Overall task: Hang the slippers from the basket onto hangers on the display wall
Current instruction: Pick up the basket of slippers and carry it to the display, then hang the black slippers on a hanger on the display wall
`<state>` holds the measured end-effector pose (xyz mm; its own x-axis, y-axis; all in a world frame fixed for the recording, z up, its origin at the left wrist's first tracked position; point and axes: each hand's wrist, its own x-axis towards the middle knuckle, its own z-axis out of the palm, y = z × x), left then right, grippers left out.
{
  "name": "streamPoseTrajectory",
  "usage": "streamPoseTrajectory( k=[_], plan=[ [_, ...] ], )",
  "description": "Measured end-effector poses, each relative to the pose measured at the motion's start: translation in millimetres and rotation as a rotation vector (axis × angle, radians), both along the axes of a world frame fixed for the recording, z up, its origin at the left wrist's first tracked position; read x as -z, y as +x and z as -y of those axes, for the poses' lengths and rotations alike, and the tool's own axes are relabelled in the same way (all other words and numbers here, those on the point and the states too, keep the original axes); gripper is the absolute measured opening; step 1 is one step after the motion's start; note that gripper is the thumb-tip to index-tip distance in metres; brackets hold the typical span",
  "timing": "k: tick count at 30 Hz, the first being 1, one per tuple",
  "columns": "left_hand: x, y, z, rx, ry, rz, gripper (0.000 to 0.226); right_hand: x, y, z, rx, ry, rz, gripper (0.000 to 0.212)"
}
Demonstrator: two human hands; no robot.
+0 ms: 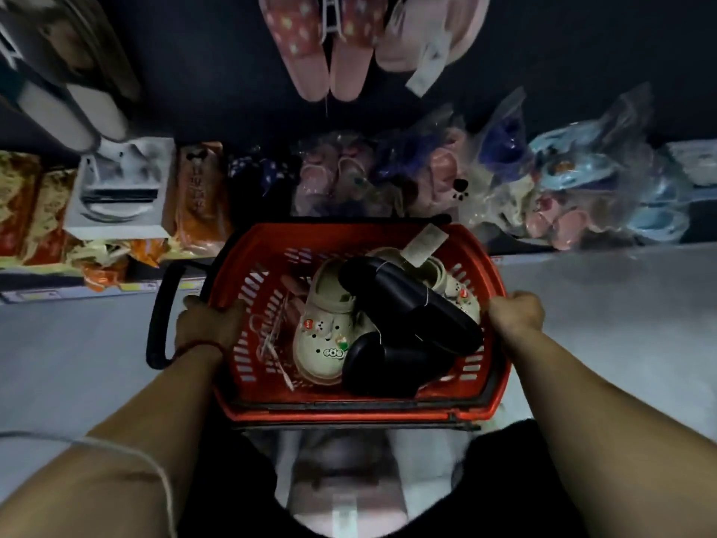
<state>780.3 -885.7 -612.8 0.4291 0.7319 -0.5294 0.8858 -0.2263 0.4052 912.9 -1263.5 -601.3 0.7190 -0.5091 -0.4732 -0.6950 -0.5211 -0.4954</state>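
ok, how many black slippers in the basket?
2. One black slipper lies diagonally across the middle of the red basket, over the beige clogs. The other sits below it toward the near wall. More could be hidden underneath.

A shop, footwear section. Dark display wall (201, 71) with pink slippers (329, 52) hung on a white hanger (329, 17), a paper tag (426, 67) dangling, grey slippers (77, 110) hung at left. Low shelf (582, 258) along the wall crowded with slippers in clear plastic bags (562, 180) and orange packaged goods (198, 196). Red plastic shopping basket (349, 413) with black handle (159, 316), holding tagged beige clogs (326, 332) and black slippers (407, 304).
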Motion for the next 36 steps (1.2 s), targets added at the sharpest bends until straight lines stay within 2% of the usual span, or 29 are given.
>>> streamPoseTrajectory(
  k=[3, 5, 9, 11, 13, 16, 19, 21, 23, 26, 28, 31, 33, 36],
  plan=[
    [98.4, -6.0, -14.2, -0.024, 0.034, 0.008, 0.094, 103.8, 14.7, -15.5, -0.139, 0.010, -0.007, 0.025],
    [139.2, -7.3, -31.8, -0.032, 0.075, 0.015, 0.084, 145.3, 17.1, -25.5, -0.174, 0.041, -0.006, 0.030],
    [150.8, 2.4, -25.8, 0.006, 0.060, -0.051, 0.076, 146.4, 18.4, -8.3, -0.100, 0.023, -0.004, 0.039],
    [169.0, -8.9, -21.7, -0.003, 0.030, -0.044, 0.076, 167.7, 8.8, -5.6, -0.181, -0.004, -0.032, 0.041],
    [199.4, -34.7, -30.9, 0.040, 0.080, 0.051, 0.077, 192.4, -6.1, -17.8, -0.299, 0.004, 0.036, 0.046],
    [213.6, -60.9, -34.5, 0.126, 0.115, 0.109, 0.075, 197.5, -24.9, -17.9, -0.407, -0.078, 0.040, 0.041],
    [224.7, -71.2, -46.5, 0.259, 0.176, 0.131, 0.081, 175.3, -36.1, -16.0, -0.592, -0.144, -0.020, 0.038],
    [245.6, -71.5, -66.1, 0.378, 0.286, 0.122, 0.077, 156.9, -41.2, -16.7, -0.759, -0.202, -0.084, 0.022],
    [209.5, -84.7, -42.5, 0.515, 0.395, 0.115, 0.068, 138.1, -44.6, -20.0, -0.876, -0.240, -0.127, 0.013],
    [159.6, -93.0, 1.7, 0.749, 0.444, 0.073, 0.046, 118.5, -47.7, -31.8, -1.038, -0.377, -0.162, 0.033],
    [153.4, -85.3, 9.0, 0.814, 0.341, 0.031, 0.035, 117.0, -53.3, -42.5, -1.118, -0.433, -0.039, 0.040],
    [169.2, -72.7, 8.9, 0.890, 0.246, -0.074, 0.036, 134.3, -56.6, -52.8, -1.143, -0.315, 0.251, 0.022],
    [186.1, -67.7, 10.4, 0.929, 0.223, -0.129, 0.042, 149.9, -54.7, -66.6, -1.217, -0.296, 0.328, 0.012],
    [210.1, -56.4, 18.4, 0.869, 0.197, -0.187, 0.050, 160.6, -51.0, -94.5, -1.303, -0.323, 0.386, 0.019]
  ],
)
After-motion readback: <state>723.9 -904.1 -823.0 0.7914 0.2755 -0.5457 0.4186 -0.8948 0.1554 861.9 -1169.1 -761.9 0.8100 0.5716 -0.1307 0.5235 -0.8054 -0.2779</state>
